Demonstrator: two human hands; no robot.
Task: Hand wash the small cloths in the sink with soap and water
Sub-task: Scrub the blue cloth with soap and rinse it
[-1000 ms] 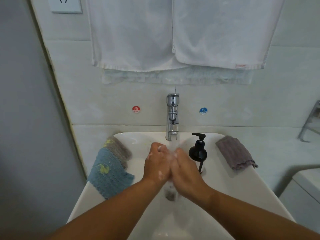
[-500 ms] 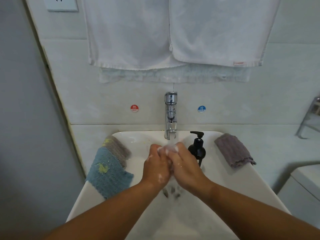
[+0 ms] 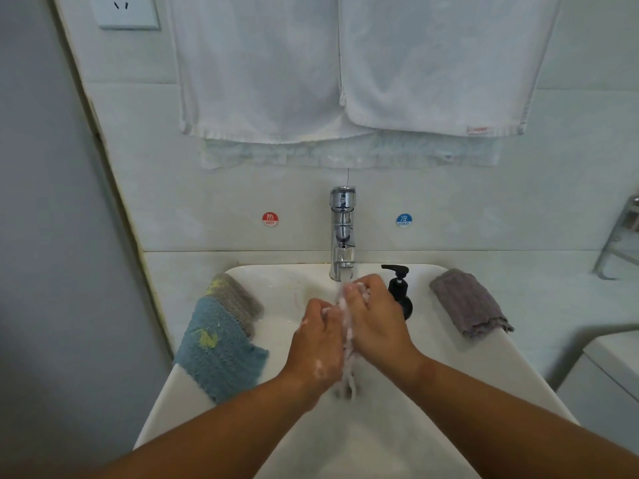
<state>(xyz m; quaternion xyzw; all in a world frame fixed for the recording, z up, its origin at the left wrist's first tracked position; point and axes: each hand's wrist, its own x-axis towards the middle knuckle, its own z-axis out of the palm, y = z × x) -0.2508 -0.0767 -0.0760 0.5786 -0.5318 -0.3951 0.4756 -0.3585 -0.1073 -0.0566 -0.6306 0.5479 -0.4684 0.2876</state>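
1. Pale tiled wall (image 3: 207,202) fills the view from 10 to 2 o'clock, in soft, even light.
2. Two white towels (image 3: 256,63) hang side by side at 12 o'clock, over a thinner pale cloth (image 3: 345,153).
3. A white power socket (image 3: 126,10) sits at 11 o'clock.
4. A red HOT sticker (image 3: 270,219) and a blue COLD sticker (image 3: 403,220) are near the centre.
5. A plain grey wall (image 3: 52,236) stands at 9 o'clock.
6. A metal rack (image 3: 619,243) is at 3 o'clock, with a white unit (image 3: 615,375) at 4 o'clock.

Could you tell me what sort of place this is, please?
Most likely a home bathroom: a white basin with a chrome tap, white towels hanging above it, and a black soap pump on the rim.
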